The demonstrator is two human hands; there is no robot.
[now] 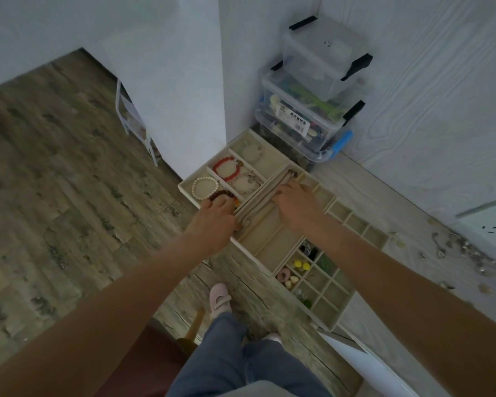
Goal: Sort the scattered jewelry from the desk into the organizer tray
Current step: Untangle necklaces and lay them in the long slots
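The beige organizer tray (269, 239) lies on the desk by the wall corner. Its left compartments hold a white pearl bracelet (204, 188), a red bead bracelet (226, 169) and two pale bracelets. My left hand (214, 217) reaches into the nearest of these compartments, and its curled fingers grip a dark red bead bracelet (223, 194). My right hand (295, 203) is over the long middle compartment, fingertips pinching a silver necklace chain (287, 176) that runs along it. A small-grid section (331, 290) holds yellow balls (301, 264) and other small pieces. Scattered jewelry (467, 249) lies at the desk's right.
Stacked clear plastic storage boxes (312, 110) stand in the corner right behind the tray. White walls close off the back and right. The desk's edge runs just left of the tray, with wooden floor (55, 167) below and my pink slipper (219, 299) on it.
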